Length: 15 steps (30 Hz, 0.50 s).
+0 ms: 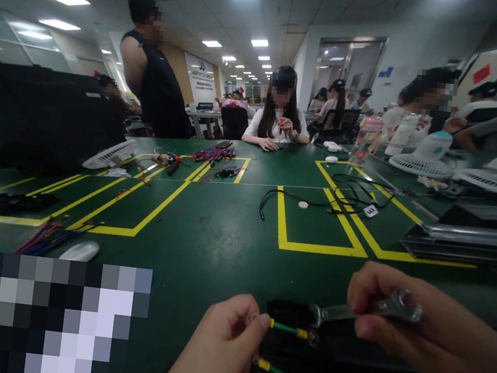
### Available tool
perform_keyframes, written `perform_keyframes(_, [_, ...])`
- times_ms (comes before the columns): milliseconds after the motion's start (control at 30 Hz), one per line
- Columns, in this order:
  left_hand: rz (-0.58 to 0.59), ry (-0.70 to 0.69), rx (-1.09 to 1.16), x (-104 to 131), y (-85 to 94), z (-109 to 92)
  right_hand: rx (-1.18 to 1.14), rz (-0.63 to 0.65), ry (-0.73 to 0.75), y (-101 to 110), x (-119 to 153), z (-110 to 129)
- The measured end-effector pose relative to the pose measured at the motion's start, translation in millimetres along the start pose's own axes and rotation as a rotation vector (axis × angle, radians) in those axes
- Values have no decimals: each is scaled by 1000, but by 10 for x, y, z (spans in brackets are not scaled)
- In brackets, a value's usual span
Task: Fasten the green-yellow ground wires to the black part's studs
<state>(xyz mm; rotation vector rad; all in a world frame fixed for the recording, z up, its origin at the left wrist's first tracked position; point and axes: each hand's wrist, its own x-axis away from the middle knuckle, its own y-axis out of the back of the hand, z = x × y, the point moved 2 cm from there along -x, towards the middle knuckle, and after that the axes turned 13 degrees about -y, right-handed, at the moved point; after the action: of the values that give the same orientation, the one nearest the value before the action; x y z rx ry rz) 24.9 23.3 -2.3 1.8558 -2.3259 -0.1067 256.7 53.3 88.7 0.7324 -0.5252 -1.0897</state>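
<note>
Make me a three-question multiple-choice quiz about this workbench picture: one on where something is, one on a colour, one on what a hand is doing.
1. Where is the wrench?
A. In the right hand
B. Flat on the table
C. On the fan

2. What colour is the tape marking boxes on the green table?
A. Red
B. Yellow
C. White

3. What is the left hand doing?
A. Resting flat and open
B. Pinching the end of a green wire
C. Holding a bottle

Answers:
1 A, the right hand is closed around the wrench's handle, its head at the black part.
2 B, the lines are plainly yellow.
3 B, the fingertips grip the green wire at its yellow-sleeved end; a second such wire lies below it.
</note>
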Motion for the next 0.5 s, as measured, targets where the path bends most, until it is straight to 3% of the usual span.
perform_keyframes(133, [22, -2, 1, -18, 10, 30, 141, -63, 27, -69, -16, 28])
perform_keyframes(500, [31, -29, 1, -21, -7, 25, 324, -40, -19, -295, -69, 210])
